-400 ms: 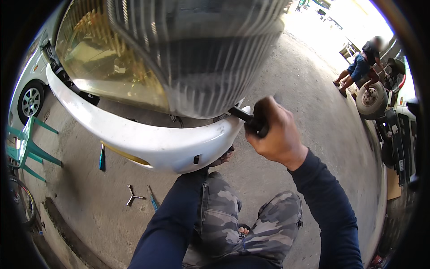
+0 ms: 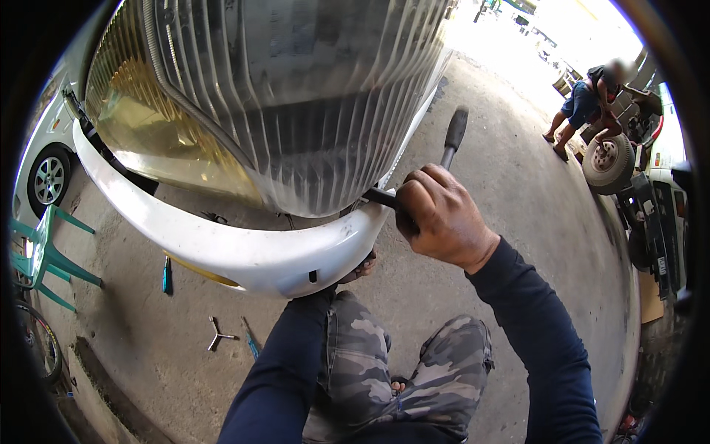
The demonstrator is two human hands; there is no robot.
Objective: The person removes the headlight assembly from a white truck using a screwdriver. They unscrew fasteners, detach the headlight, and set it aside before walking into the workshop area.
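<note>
A curved white trim panel [image 2: 222, 246] runs under a large ribbed headlight [image 2: 318, 111] with a yellowish side lens [image 2: 163, 152]. My right hand [image 2: 447, 218] is closed around a ratchet wrench, its dark handle [image 2: 456, 129] sticking up past my knuckles. From the hand a black socket end [image 2: 381, 197] points left into the gap between the headlight and the panel's right end. My left hand [image 2: 360, 269] reaches under that same end, its fingers curled at the panel's edge; most of the hand is hidden behind the panel.
On the concrete floor lie a Y-shaped socket wrench [image 2: 220, 335] and two blue-handled tools [image 2: 166, 275] [image 2: 251, 340]. A green plastic chair [image 2: 52, 255] and a white car [image 2: 44, 166] stand left. At far right a person [image 2: 588, 103] bends near a wheel [image 2: 608, 163].
The ratchet handle has swung into view above my right hand, which has shifted slightly left and down. Headlight and panel sit a little lower and further left in the picture.
</note>
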